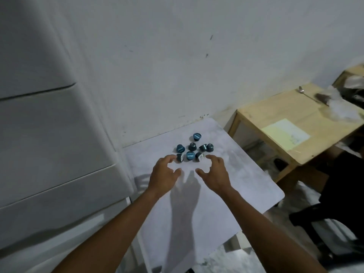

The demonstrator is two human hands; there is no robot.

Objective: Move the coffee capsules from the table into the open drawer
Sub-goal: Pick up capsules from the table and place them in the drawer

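We reach our left hand point(164, 172) and right hand point(215, 172), fingers spread wide and empty, toward the coffee capsules point(192, 148) all clustered on the desk point(226, 194); none looks moved yet, no open drawer in view.

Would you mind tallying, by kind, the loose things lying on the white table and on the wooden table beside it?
Coffee capsules, blue, clustered on the white table: 8
Spoon on the wooden table: 1
Yellowish paper sheet on the wooden table: 1
Total: 10
The blurred clutter at the wooden table's far right is left out.
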